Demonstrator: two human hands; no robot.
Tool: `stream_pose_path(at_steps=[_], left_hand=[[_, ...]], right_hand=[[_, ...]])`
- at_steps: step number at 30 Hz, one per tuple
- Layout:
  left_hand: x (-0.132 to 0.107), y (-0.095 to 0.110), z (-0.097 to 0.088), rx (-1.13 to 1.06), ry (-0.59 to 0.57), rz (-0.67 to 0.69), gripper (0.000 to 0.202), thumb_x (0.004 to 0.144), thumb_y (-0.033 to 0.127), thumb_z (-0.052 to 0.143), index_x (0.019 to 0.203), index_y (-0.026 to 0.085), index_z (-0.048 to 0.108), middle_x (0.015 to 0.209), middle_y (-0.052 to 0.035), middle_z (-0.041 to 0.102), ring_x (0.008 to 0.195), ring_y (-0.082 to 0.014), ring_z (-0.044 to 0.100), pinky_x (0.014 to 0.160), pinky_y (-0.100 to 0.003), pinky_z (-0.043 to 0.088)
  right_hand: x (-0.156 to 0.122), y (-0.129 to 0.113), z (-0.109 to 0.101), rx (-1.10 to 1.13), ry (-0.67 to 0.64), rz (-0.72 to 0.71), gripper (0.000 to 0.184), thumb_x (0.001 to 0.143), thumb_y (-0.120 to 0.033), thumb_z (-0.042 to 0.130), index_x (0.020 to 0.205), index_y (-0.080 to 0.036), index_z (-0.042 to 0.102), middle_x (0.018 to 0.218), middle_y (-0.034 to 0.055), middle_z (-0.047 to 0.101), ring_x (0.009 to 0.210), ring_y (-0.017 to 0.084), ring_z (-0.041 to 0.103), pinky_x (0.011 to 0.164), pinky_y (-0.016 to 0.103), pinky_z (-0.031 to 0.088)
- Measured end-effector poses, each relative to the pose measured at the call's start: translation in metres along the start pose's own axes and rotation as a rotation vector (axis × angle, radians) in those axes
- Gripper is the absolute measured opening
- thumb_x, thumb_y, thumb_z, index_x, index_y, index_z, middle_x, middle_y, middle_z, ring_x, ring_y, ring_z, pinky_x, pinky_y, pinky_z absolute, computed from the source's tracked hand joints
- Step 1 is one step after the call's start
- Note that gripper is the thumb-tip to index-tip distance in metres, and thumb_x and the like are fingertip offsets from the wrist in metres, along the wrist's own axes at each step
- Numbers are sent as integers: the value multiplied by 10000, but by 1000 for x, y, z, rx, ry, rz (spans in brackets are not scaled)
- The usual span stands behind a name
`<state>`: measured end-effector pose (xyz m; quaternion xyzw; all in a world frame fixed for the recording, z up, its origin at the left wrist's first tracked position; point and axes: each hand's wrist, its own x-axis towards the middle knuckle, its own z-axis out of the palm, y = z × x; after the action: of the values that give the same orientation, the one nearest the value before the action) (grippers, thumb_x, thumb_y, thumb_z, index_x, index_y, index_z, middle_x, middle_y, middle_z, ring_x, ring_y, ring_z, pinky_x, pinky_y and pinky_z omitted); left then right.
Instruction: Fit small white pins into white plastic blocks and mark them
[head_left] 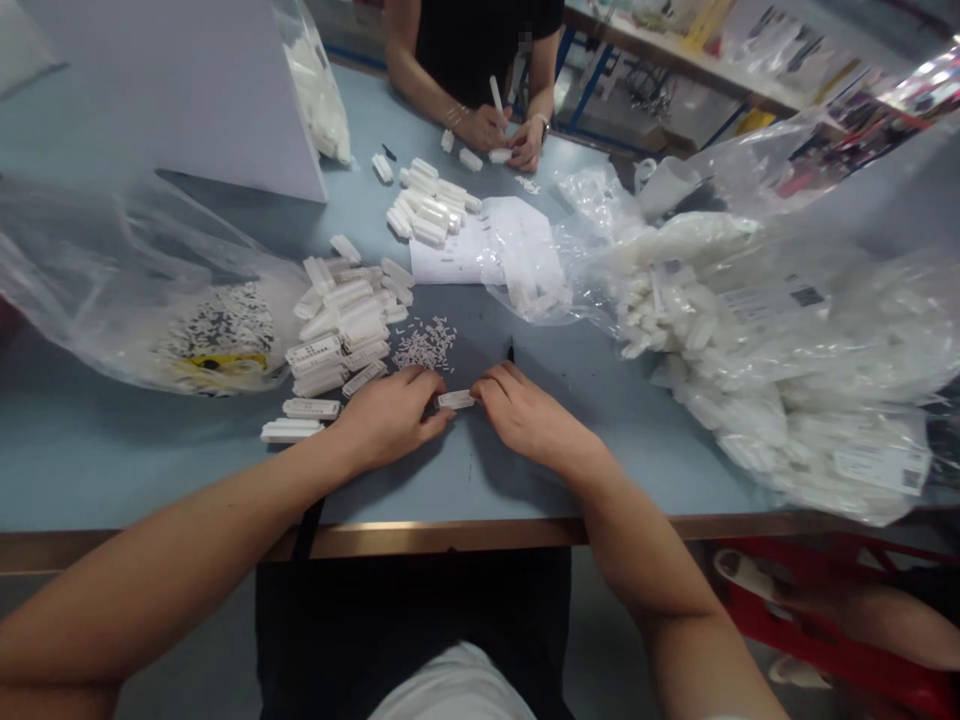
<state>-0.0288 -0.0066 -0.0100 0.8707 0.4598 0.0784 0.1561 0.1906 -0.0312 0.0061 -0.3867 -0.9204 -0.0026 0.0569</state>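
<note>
My left hand and my right hand sit low on the blue-grey table, their fingertips pinching the ends of a small white plastic block with printed marks. A thin black object stands just beyond my right hand. Left of my left hand lies a heap of similar white blocks, with a patch of tiny white pieces beside it. Across the table, a co-worker's hands hold a white stick-like item above a few more blocks.
A second heap of white blocks rests on the table beyond my hands, next to printed paper sheets. Clear plastic bags lie left and right, the right one stuffed with white parts. A large grey box stands far left.
</note>
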Motion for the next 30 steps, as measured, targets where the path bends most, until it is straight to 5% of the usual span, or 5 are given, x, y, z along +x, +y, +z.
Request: stream_pose_path(at_steps=[21,30], left_hand=[[-1,-1,2,-10,5,13,321,883,422,548,1080,181,625,973,-83,682,879,-241,661,764,-344,496],[1,3,-2,30,-51,-12,307,892,412,535,1068,179,631,982,-92,689,902,-258,667,773,-357,498]], right_hand=[[-5,10,0,36,133,-57,280,983,-151,403,1121,-132,646,921,104,627,888,216,503,797,356,487],[-3,9,-2,-27,79,-182,244,965,-154,441,993,-150,684,821,68,617,824,201,493,744,340,467]])
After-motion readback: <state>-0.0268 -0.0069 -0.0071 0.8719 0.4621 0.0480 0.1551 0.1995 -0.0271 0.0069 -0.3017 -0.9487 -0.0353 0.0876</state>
